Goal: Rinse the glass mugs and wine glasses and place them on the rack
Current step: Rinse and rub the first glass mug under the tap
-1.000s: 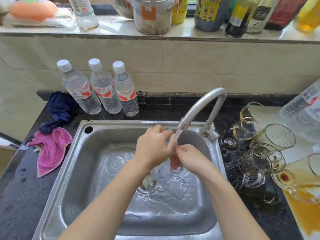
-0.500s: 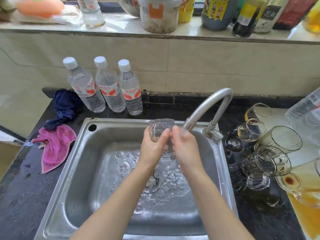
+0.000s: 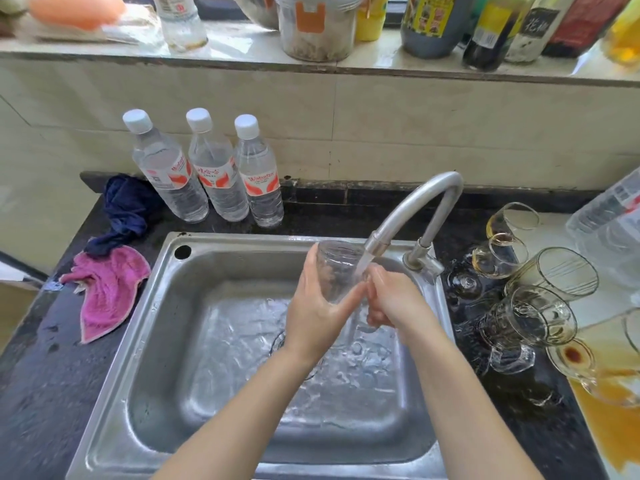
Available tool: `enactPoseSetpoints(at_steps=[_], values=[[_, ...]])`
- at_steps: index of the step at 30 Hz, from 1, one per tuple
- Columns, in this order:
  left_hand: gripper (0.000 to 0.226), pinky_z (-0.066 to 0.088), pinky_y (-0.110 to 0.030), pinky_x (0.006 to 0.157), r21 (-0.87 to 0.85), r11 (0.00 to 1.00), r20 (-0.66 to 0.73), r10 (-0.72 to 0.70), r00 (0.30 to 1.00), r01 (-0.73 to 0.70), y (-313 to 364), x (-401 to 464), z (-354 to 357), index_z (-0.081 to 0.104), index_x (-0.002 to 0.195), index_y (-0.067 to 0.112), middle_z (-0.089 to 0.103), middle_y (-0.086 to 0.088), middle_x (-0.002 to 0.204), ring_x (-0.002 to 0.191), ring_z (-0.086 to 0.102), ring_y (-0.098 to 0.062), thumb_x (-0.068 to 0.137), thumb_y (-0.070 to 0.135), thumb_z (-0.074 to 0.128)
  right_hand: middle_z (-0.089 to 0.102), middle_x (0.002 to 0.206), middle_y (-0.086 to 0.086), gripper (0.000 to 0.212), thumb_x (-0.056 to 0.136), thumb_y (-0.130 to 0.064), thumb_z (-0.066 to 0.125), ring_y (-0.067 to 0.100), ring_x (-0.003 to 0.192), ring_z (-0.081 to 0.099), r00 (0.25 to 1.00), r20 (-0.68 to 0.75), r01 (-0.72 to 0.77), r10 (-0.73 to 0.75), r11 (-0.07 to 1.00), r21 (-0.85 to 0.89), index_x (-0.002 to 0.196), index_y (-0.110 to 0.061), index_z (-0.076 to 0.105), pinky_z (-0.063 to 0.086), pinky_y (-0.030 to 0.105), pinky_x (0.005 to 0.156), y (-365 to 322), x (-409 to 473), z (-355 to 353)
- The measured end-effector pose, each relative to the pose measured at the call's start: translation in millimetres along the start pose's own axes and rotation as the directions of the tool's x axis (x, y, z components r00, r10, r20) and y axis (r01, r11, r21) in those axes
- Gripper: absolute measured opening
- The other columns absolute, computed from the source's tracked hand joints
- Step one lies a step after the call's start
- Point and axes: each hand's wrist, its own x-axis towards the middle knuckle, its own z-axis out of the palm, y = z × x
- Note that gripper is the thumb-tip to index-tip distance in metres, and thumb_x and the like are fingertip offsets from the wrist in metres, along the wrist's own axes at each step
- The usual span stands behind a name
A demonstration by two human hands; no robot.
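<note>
A clear glass mug point(image 3: 337, 268) stands upright over the steel sink point(image 3: 166, 306), just left of the running tap point(image 3: 408, 223). My left hand point(image 3: 317, 310) grips its body from below and the left. My right hand point(image 3: 388, 299) is curled at the mug's right side under the water stream, where the handle seems to be; its fingers are partly hidden. Several glass mugs point(image 3: 530, 317) and wine glasses point(image 3: 502, 247) lie tipped on the dark counter to the right of the sink.
Three water bottles point(image 3: 214, 178) stand behind the sink. A pink cloth point(image 3: 107, 289) and a dark blue cloth point(image 3: 124, 213) lie at left. Bottles and jars line the ledge point(image 3: 381, 60) above. A yellowish board point(image 3: 620, 431) is at far right.
The mug came up out of the sink basin, from low by the drain to upright beside the spout. Both hands rose with it and water now runs past its right side.
</note>
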Motion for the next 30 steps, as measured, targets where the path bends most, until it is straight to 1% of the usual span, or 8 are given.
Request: enactPoseSetpoints(at_steps=[2, 5, 9, 13, 16, 20, 23, 30], values=[[0.098, 0.039, -0.020, 0.099, -0.071, 0.997, 0.026, 0.006, 1.000, -0.004, -2, 3, -3, 0.021, 0.145, 0.039, 0.048, 0.006, 0.141, 0.125, 0.048, -0.002, 0.063, 0.070, 0.065, 0.049, 0.042, -0.011, 0.043, 0.100, -0.029, 0.036, 0.006, 0.042, 0.044, 0.988, -0.075, 0.142, -0.135, 0.986, 0.092, 0.065, -0.019, 0.059, 0.036, 0.023, 0.050, 5, -12, 10], [0.089, 0.042, -0.037, 0.106, -0.227, 0.973, 0.048, 0.043, 0.998, -0.031, -6, 6, -4, 0.027, 0.144, 0.038, 0.052, 0.005, 0.138, 0.125, 0.051, -0.007, 0.069, 0.064, 0.069, 0.032, 0.037, -0.011, 0.057, 0.100, -0.028, 0.040, 0.004, 0.035, 0.023, 0.982, -0.082, 0.187, -0.168, 0.893, 0.409, 0.046, -0.023, 0.057, 0.018, 0.017, 0.037, 5, -26, 20], [0.069, 0.042, -0.019, 0.096, -0.193, 0.980, 0.247, 0.001, 0.969, 0.048, -16, 5, -19, 0.039, 0.133, 0.045, 0.055, 0.021, 0.128, 0.121, 0.051, 0.000, 0.070, 0.061, 0.063, 0.024, 0.038, -0.011, 0.050, 0.100, -0.023, 0.041, 0.004, 0.030, 0.017, 0.997, -0.001, 0.060, -0.071, 0.824, 0.563, 0.050, -0.020, 0.039, 0.015, 0.015, 0.031, 1, -10, 7], [0.052, 0.054, -0.029, 0.072, -0.318, 0.895, 0.277, -0.228, 0.933, 0.313, -15, 5, -9, 0.057, 0.108, 0.032, 0.065, 0.007, 0.109, 0.105, 0.063, -0.015, 0.070, 0.068, 0.062, 0.048, 0.055, -0.008, 0.031, 0.097, -0.017, 0.041, 0.009, 0.052, 0.043, 0.913, -0.239, 0.357, -0.330, 0.931, 0.078, 0.067, -0.020, 0.047, 0.038, 0.024, 0.052, 11, 1, 18], [0.050, 0.050, -0.017, 0.074, -0.306, 0.923, 0.125, -0.204, 0.971, 0.233, -9, -3, 3, 0.059, 0.106, 0.026, 0.067, 0.007, 0.101, 0.095, 0.064, -0.009, 0.075, 0.064, 0.062, 0.050, 0.067, -0.005, 0.026, 0.098, -0.017, 0.045, -0.002, 0.058, 0.044, 0.836, -0.366, 0.461, -0.410, 0.885, 0.061, 0.072, -0.020, 0.048, 0.038, 0.012, 0.056, 17, -3, 26], [0.061, 0.040, 0.000, 0.080, -0.065, 0.997, 0.138, 0.038, 0.990, -0.029, -26, -6, -26, 0.045, 0.121, 0.043, 0.059, 0.027, 0.113, 0.104, 0.055, 0.014, 0.067, 0.060, 0.066, 0.056, 0.066, -0.001, 0.035, 0.094, -0.042, 0.046, 0.013, 0.062, 0.052, 0.978, 0.102, 0.162, -0.183, 0.968, 0.190, 0.076, -0.014, 0.057, 0.044, 0.028, 0.067, 23, -5, -6], [0.074, 0.037, -0.004, 0.092, 0.182, 0.974, 0.310, 0.073, 0.948, -0.134, -38, -5, -51, 0.030, 0.129, 0.050, 0.048, 0.028, 0.129, 0.113, 0.048, 0.016, 0.066, 0.062, 0.067, 0.063, 0.075, 0.002, 0.032, 0.088, -0.038, 0.048, 0.013, 0.074, 0.061, 0.892, 0.449, -0.055, -0.054, 0.972, 0.228, 0.081, -0.008, 0.059, 0.053, 0.036, 0.080, 37, -15, -24], [0.075, 0.041, -0.030, 0.104, 0.441, 0.876, 0.428, -0.013, 0.904, -0.196, -28, -10, -49, 0.029, 0.145, 0.034, 0.045, 0.011, 0.142, 0.123, 0.048, -0.006, 0.082, 0.050, 0.066, 0.066, 0.081, -0.008, 0.035, 0.100, -0.019, 0.040, 0.012, 0.092, 0.058, 0.972, 0.191, 0.112, -0.138, 0.984, 0.141, 0.071, -0.015, 0.059, 0.042, 0.037, 0.091, 55, -48, -10]])
